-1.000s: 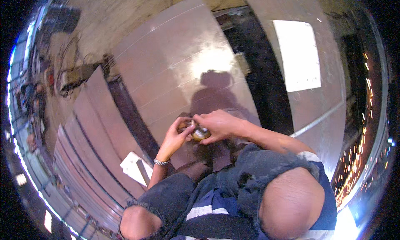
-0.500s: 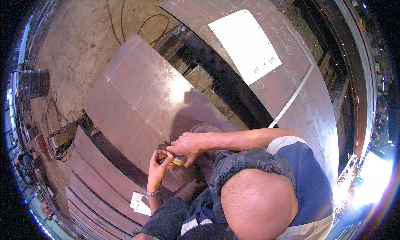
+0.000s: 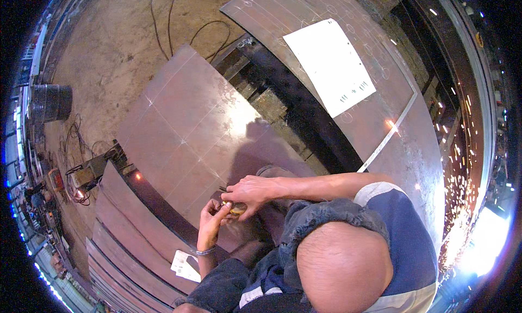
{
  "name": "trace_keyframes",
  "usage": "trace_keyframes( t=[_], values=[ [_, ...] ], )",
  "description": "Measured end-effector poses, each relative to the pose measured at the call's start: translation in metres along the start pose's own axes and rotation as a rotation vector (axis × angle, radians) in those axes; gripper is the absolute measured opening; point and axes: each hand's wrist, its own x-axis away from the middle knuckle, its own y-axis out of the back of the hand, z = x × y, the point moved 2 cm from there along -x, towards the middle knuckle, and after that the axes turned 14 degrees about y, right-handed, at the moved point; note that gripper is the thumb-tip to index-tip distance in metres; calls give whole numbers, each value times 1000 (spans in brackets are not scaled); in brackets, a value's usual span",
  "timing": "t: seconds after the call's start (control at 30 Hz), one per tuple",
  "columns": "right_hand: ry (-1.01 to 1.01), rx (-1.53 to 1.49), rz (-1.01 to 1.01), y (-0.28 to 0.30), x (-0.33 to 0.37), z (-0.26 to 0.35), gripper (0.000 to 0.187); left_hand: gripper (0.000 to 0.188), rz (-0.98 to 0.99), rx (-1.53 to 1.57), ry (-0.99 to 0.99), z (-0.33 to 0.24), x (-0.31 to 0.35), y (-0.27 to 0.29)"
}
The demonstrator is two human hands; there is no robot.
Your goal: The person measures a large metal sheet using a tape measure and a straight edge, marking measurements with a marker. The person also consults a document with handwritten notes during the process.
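Observation:
Low over a steel plate (image 3: 168,117) marked with thin white crossing lines, my two hands meet around a small yellow and dark tape measure (image 3: 237,208). Curled over it from the right is my right hand (image 3: 253,190); a thin dark stick-like piece (image 3: 222,188) pokes out by its fingers, its kind unclear. My left hand (image 3: 212,221), with a band at the wrist, pinches the tape measure's left side between thumb and fingers. Fingers cover much of the tape measure, and I cannot tell whether any blade is drawn out.
A white paper sheet (image 3: 329,65) and a metal square (image 3: 387,132) lie on another marked plate to the right. More plates (image 3: 136,242) are stacked at lower left, with a smaller paper (image 3: 185,266) on them. Bright sparks (image 3: 459,231) fly at right. A dark bucket (image 3: 51,102) stands far left.
The view has shifted slightly, so the plates sit a little further right and lower. More sparks fly, some across the plates. Both hands stay at the tape measure.

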Motion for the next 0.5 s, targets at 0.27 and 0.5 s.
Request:
trace_keyframes(
  t=[0.27,0.5],
  values=[
    [46,3,14,0,0,-2,63,41,18,-24,-2,1,0,5],
    [-58,-73,25,15,-4,10,66,25,-251,-295,-43,-25,17,54]
  ],
)
